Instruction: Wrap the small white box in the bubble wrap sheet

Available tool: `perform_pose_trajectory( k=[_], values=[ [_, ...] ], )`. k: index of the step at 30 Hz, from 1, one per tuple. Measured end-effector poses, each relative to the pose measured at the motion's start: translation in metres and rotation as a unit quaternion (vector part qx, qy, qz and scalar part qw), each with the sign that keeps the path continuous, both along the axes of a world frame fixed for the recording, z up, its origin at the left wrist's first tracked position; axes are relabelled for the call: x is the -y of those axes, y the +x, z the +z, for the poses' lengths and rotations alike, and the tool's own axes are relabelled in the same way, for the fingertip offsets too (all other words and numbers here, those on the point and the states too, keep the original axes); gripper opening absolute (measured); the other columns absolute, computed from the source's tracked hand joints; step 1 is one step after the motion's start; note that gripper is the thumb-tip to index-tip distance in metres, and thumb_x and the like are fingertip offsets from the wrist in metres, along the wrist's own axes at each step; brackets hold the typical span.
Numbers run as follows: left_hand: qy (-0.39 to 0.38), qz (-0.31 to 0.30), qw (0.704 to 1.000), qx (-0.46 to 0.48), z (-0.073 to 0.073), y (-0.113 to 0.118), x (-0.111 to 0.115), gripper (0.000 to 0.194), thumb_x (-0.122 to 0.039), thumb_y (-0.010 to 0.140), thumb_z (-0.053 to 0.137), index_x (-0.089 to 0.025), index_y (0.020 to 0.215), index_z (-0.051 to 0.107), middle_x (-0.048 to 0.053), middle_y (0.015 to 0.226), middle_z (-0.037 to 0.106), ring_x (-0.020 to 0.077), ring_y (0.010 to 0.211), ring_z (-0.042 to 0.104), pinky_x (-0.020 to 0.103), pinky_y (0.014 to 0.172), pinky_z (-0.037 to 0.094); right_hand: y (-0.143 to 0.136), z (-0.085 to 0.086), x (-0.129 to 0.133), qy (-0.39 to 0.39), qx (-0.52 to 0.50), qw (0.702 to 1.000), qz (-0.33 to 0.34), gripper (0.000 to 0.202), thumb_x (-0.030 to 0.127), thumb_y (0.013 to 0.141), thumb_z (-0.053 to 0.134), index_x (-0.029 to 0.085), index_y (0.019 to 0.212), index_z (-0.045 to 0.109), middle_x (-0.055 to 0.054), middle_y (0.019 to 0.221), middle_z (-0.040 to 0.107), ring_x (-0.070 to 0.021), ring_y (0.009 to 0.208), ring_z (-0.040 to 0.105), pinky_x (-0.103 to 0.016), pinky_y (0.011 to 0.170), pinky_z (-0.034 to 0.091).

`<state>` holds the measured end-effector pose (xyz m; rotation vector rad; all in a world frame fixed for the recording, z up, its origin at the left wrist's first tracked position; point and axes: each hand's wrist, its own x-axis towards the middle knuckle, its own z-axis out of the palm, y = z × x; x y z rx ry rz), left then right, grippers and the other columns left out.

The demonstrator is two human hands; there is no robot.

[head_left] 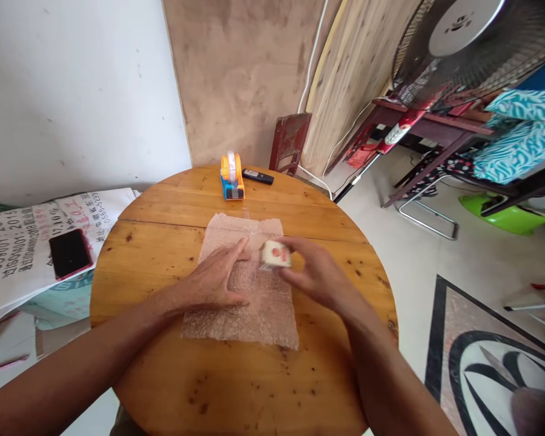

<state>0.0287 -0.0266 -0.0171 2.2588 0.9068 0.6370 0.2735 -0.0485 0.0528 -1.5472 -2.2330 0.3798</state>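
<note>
A sheet of bubble wrap (249, 321) lies flat on the round wooden table (254, 387). My left hand (215, 275) rests over the left part of the sheet, thumb and fingers spread, holding nothing. In my right hand (315, 272) is a small white box (275, 255) with a red mark on its top, gripped at its right end between thumb and fingers. The box is over the right half of the bubble wrap and slightly blurred; whether it touches the sheet I cannot tell.
An orange and blue tape dispenser (232, 177) stands at the table's far side, beside a black remote-like object (258, 176). A phone (70, 253) lies on printed white sacking (9, 242) at left. A chair (290, 142) stands behind the table, a fan (463, 36) at right.
</note>
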Motion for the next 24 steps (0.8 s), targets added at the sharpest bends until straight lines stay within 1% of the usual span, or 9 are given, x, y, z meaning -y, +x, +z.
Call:
perform_pose_trajectory(
  k=[2,5,7,9,12,16,18,21,24],
  values=[
    [0.004,-0.008,1.000,-0.004,0.001,0.000,0.000,0.124,-0.037,0.066,0.081,-0.020,0.155,-0.004,0.015,0.145,0.050,0.0344,0.138,0.037,0.052,0.113,0.029,0.029,0.007,-0.006,0.004,0.022,0.993,-0.112,0.042,0.028,0.078,0.064,0.020,0.119,0.061,-0.009,0.113,0.069,-0.0246,0.098,0.065,-0.035,0.085,0.049],
    [0.005,-0.015,1.000,-0.011,0.003,0.000,0.000,0.123,-0.038,0.066,0.080,-0.021,0.156,-0.002,0.015,0.145,0.049,0.0345,0.137,0.038,0.053,0.113,0.028,0.073,0.003,-0.013,-0.023,0.084,0.967,-0.239,0.044,0.031,0.079,0.063,0.018,0.121,0.060,-0.009,0.105,0.071,-0.0258,0.090,0.066,-0.038,0.080,0.049],
    [0.002,-0.017,1.000,-0.014,0.005,0.000,0.000,0.121,-0.037,0.066,0.080,-0.021,0.156,0.001,0.016,0.145,0.049,0.0346,0.136,0.039,0.053,0.112,0.028,0.092,-0.005,-0.013,-0.064,0.121,0.957,-0.257,0.045,0.029,0.076,0.065,0.015,0.119,0.061,-0.012,0.107,0.070,-0.0292,0.098,0.065,-0.040,0.083,0.050],
    [0.000,-0.019,1.000,-0.018,0.007,0.000,0.000,0.119,-0.035,0.066,0.079,-0.019,0.155,0.003,0.016,0.145,0.049,0.0343,0.135,0.040,0.052,0.112,0.029,0.094,-0.011,-0.005,-0.002,0.135,0.958,-0.252,0.056,0.033,0.076,0.067,0.013,0.127,0.055,-0.017,0.126,0.061,-0.0335,0.118,0.056,-0.045,0.095,0.046],
    [0.003,-0.025,0.999,-0.020,0.008,0.000,0.001,0.115,-0.035,0.067,0.078,-0.019,0.155,0.006,0.015,0.145,0.049,0.0338,0.135,0.040,0.051,0.112,0.030,0.064,-0.011,0.010,0.098,0.088,0.973,-0.190,0.053,0.038,0.085,0.058,0.017,0.134,0.051,-0.016,0.139,0.052,-0.0303,0.129,0.049,-0.045,0.103,0.042],
    [0.013,-0.023,1.000,-0.017,0.007,-0.001,0.001,0.113,-0.040,0.069,0.076,-0.020,0.155,0.006,0.015,0.146,0.047,0.0345,0.137,0.038,0.052,0.113,0.029,-0.005,-0.011,0.015,0.116,0.073,0.989,-0.050,0.039,0.031,0.087,0.055,0.022,0.124,0.061,-0.013,0.131,0.059,-0.0314,0.120,0.055,-0.052,0.102,0.042],
    [0.019,-0.032,0.999,-0.027,0.007,-0.001,0.001,0.113,-0.045,0.068,0.076,-0.018,0.155,0.008,0.017,0.148,0.044,0.0354,0.137,0.038,0.052,0.112,0.029,-0.031,-0.018,0.011,0.091,0.086,0.992,0.021,0.043,0.025,0.087,0.052,0.019,0.129,0.057,-0.014,0.135,0.057,-0.0299,0.122,0.053,-0.049,0.104,0.042],
    [0.040,-0.023,0.996,-0.070,0.011,-0.002,0.002,0.107,-0.051,0.071,0.072,-0.014,0.154,0.014,0.021,0.154,0.034,0.0369,0.141,0.032,0.052,0.116,0.024,-0.052,-0.038,0.006,0.053,0.139,0.989,0.022,0.048,0.024,0.090,0.046,0.010,0.136,0.051,-0.019,0.140,0.053,-0.0305,0.128,0.048,-0.048,0.106,0.040],
    [0.065,0.013,0.990,-0.128,0.015,-0.006,0.002,0.101,-0.053,0.073,0.068,-0.013,0.152,0.019,0.021,0.157,0.028,0.0372,0.146,0.021,0.054,0.119,0.008,-0.054,-0.055,0.009,0.041,0.182,0.982,-0.019,0.050,0.029,0.095,0.042,0.005,0.138,0.047,-0.021,0.145,0.047,-0.0322,0.134,0.042,-0.047,0.110,0.034]
  ],
)
